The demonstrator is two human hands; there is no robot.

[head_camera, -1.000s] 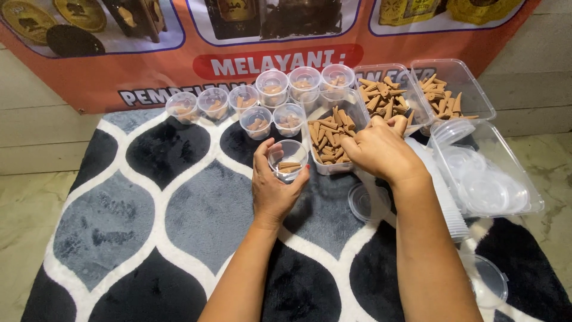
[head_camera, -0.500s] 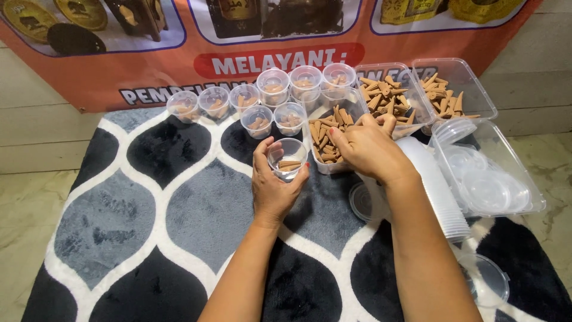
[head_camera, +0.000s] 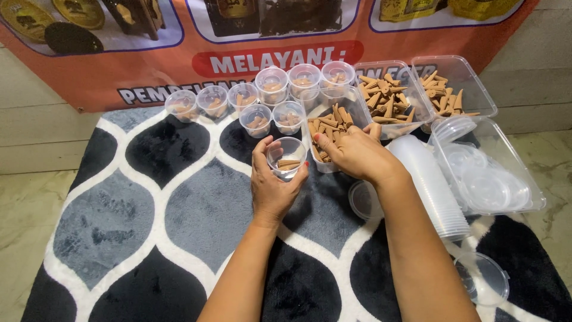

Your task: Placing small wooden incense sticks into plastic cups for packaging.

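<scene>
A small clear plastic cup (head_camera: 287, 156) stands upright, or nearly so, just above the grey-and-black patterned rug, with a few tan cone-shaped sticks lying across its bottom. Just right of it sits a clear rectangular tub (head_camera: 331, 128) filled with the same tan cones (head_camera: 326, 126), piled loosely at mixed angles; their exact number is hard to tell.

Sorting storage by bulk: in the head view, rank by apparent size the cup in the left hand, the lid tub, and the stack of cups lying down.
1. lid tub
2. stack of cups
3. cup in the left hand
</scene>
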